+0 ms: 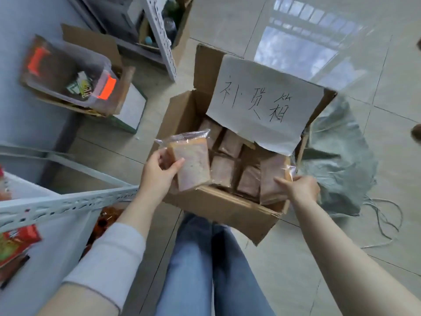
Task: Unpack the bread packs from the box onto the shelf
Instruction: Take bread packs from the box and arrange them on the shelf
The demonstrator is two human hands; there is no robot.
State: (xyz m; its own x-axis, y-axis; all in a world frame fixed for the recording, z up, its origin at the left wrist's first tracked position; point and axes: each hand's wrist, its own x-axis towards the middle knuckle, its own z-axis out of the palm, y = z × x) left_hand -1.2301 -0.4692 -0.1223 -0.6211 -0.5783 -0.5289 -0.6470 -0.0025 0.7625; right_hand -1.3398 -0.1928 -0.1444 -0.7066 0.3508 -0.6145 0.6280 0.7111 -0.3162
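Observation:
An open cardboard box stands on the floor in front of my legs, with several clear-wrapped bread packs packed inside. My left hand grips one bread pack, lifted above the box's near left corner. At the near right corner my right hand holds a second bread pack, still partly down in the box. A white paper sign with handwriting covers the box's far flap. The white metal shelf runs along the lower left.
Red snack packets lie on the shelf at the left. A clear plastic bin sits in another carton at the upper left, next to a perforated white rack post. A grey-green sack with loose strings lies right of the box.

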